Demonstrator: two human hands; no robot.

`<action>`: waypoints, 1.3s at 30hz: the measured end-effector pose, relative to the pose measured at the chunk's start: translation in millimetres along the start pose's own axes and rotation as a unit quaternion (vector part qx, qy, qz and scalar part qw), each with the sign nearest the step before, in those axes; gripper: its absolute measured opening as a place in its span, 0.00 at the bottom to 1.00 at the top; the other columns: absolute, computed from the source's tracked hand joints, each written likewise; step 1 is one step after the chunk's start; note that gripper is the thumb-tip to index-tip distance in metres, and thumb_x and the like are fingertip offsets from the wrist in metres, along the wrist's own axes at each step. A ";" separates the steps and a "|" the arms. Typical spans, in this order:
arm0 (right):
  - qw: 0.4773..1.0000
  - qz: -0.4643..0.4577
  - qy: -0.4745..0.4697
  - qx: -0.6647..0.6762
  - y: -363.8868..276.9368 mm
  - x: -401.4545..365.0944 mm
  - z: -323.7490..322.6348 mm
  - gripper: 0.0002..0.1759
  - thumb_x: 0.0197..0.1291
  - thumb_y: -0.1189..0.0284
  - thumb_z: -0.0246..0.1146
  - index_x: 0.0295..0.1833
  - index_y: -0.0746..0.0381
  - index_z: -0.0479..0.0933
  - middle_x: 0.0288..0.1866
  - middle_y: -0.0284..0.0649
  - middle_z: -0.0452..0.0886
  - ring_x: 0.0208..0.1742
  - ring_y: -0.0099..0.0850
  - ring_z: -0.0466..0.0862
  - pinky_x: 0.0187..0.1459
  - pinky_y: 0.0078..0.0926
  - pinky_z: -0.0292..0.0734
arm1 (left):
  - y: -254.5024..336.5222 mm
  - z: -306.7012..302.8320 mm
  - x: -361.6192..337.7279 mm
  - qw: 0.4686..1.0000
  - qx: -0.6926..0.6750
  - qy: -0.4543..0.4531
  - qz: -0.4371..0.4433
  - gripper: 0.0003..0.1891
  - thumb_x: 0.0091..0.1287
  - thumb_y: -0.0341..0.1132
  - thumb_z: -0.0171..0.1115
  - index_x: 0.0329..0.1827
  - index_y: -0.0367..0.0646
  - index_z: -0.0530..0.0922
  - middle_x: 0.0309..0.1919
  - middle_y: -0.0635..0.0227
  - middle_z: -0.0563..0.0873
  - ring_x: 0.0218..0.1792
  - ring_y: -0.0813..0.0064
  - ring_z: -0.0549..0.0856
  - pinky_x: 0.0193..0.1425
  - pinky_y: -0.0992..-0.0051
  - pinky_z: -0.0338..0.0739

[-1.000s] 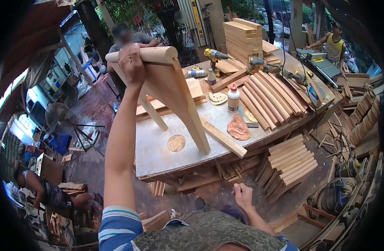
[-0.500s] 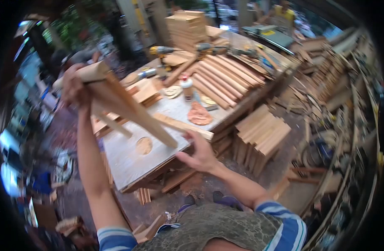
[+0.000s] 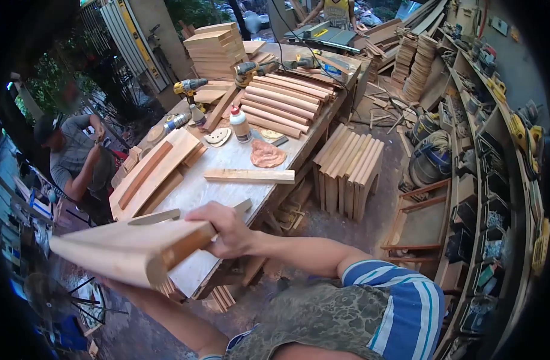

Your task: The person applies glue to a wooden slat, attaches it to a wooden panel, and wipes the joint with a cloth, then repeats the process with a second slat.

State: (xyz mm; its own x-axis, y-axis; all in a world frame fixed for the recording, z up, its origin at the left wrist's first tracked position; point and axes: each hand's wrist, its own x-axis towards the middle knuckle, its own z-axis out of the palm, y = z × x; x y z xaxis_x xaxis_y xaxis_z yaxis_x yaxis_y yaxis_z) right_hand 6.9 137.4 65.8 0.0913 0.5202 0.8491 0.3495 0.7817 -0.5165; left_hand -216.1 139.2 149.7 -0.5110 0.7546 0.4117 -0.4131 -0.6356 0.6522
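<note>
The wooden piece (image 3: pixel 122 243) sits inside the right grip (image 3: pixel 223 229), fingers clasped around its edge before the table (image 3: pixel 218 195), the left hand's hold hidden beneath and impossible to tell.

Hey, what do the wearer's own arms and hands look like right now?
The right hand is bare, with no glove or watch visible. The right forearm is uncovered, below a short, loose blue sleeve with white and thin teal stripes. The left forearm is bare too; the left hand is hidden.
</note>
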 end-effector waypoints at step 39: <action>0.642 0.606 0.308 0.355 -75.8 -298.1 -327.5 0.45 0.69 0.39 0.59 0.77 0.60 0.62 0.68 0.42 0.75 0.71 0.40 0.69 0.69 0.46 0.66 | -145.4 124.0 -409.8 0.743 -0.300 -0.172 -0.573 0.62 0.40 0.65 0.81 0.80 0.52 0.62 0.80 0.63 0.63 0.81 0.55 0.58 0.82 0.37 0.55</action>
State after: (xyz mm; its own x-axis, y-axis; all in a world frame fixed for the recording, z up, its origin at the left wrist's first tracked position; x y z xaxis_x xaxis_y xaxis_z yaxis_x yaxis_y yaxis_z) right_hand 258.6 -189.6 -112.0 0.3236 0.8301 -0.4542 -0.8192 0.0055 -0.5735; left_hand 146.9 -57.4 -34.8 0.6152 0.7883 0.0107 -0.7435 0.5756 0.3406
